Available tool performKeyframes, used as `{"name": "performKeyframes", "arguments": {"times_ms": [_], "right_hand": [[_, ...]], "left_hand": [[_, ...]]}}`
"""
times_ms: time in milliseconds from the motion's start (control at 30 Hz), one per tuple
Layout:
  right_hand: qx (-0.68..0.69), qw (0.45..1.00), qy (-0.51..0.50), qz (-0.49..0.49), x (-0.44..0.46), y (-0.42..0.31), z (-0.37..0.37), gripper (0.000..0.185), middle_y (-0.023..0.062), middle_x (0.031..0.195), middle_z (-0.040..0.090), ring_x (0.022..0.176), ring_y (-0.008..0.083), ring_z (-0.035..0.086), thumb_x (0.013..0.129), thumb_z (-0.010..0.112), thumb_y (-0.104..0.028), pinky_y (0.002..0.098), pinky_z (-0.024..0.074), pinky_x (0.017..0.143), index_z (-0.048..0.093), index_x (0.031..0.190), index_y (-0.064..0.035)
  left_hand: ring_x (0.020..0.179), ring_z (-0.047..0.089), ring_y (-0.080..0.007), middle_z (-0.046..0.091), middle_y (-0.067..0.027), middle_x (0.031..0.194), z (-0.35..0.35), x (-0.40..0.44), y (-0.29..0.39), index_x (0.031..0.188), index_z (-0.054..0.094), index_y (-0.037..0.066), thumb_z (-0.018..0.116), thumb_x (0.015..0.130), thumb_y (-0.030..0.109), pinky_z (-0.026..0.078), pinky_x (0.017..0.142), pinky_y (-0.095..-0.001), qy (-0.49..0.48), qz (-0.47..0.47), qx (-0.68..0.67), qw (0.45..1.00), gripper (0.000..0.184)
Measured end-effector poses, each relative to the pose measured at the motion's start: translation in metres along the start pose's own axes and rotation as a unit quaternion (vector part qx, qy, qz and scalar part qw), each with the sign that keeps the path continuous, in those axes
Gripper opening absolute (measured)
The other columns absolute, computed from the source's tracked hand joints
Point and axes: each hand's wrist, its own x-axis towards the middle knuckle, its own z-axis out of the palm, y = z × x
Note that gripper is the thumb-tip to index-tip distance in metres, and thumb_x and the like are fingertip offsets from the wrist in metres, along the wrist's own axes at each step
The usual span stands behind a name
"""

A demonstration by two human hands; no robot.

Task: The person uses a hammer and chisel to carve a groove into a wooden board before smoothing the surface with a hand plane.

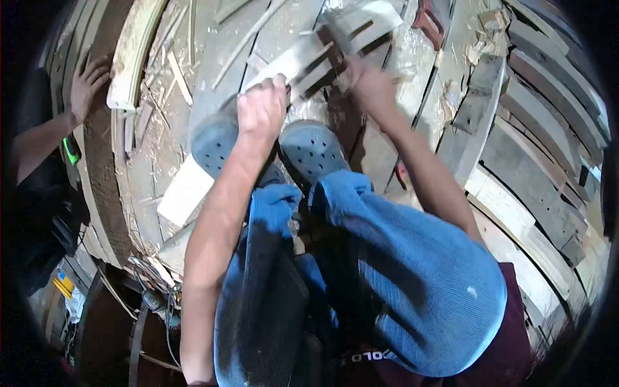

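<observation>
Between and beyond my grey clogs [313, 149] lies a pale wooden board [284, 64] with dark slots cut in it. My left hand [261, 108] is closed in a fist at the near edge of this board, just above the left clog; what it grips is hidden. My right hand [369, 87] is smeared by motion over the board's right part. It is wrapped round a dark, blurred tool [332, 48], perhaps a hammer, whose shape I cannot make out clearly.
A saw handle [429, 24] lies at the top right. Curved-looking planks [532, 155] are stacked along the right. Wood shavings and thin strips [248, 42] litter the floor. Another person's hand [89, 87] rests by a thick pale timber [132, 71] at left. Cables [169, 316] lie lower left.
</observation>
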Motion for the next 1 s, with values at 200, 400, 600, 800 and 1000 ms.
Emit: {"name": "performKeyframes", "arguments": {"times_ms": [200,400,600,800,1000], "right_hand": [[-0.052,0.996,-0.044,-0.051,-0.057,-0.02,0.029,0.059,0.035,0.084,0.064,0.086,0.0506,0.063,0.095,0.046,-0.05,0.0561,0.0497,0.082,0.064,0.096,0.0068],[0.002,0.998,0.03,0.051,0.0,0.008,-0.026,0.052,0.0312,0.077,0.062,0.075,0.0509,0.061,0.099,0.039,-0.045,0.0561,0.0486,0.068,0.065,0.092,-0.0005],[-0.053,0.998,-0.025,-0.014,-0.001,0.018,-0.015,0.055,0.0247,0.078,0.066,0.075,0.0498,0.063,0.097,0.043,-0.05,0.0567,0.0501,0.068,0.063,0.098,0.0012],[-0.068,0.993,0.055,-0.077,-0.041,0.015,0.024,0.061,0.031,0.078,0.064,0.078,0.0485,0.064,0.097,0.043,-0.05,0.0564,0.0508,0.074,0.068,0.092,0.0055],[-0.046,0.998,-0.037,-0.012,0.006,0.026,-0.022,0.049,0.0252,0.073,0.064,0.068,0.0462,0.063,0.1,0.04,-0.043,0.0543,0.0513,0.064,0.065,0.097,-0.0006]], "left_hand": [[0.077,0.07,-0.0196,0.065,-0.0051,0.086,-0.005,0.005,0.003,0.101,0.057,0.012,0.053,0.089,0.017,0.057,0.061,-0.0328,-0.062,-0.013,0.064,0.996,0.013],[0.074,0.07,-0.018,0.064,-0.0046,0.083,-0.009,0.001,0.003,0.098,0.055,0.013,0.049,0.092,0.015,0.055,0.057,-0.0315,-0.021,-0.006,0.033,0.999,0.009],[0.071,0.071,-0.0203,0.066,-0.0034,0.082,-0.008,0.003,0.001,0.1,0.055,0.012,0.051,0.092,0.018,0.056,0.054,-0.0332,-0.024,-0.012,0.02,0.999,0.011],[0.076,0.071,-0.02,0.067,-0.0061,0.093,-0.006,0.005,0.001,0.106,0.055,0.012,0.051,0.091,0.017,0.057,0.06,-0.0335,-0.063,-0.015,0.026,0.998,0.016],[0.075,0.071,-0.0212,0.066,-0.0063,0.09,-0.01,0.004,0.003,0.101,0.055,0.012,0.051,0.09,0.015,0.057,0.059,-0.0344,-0.053,-0.018,0.035,0.998,0.012]]}}
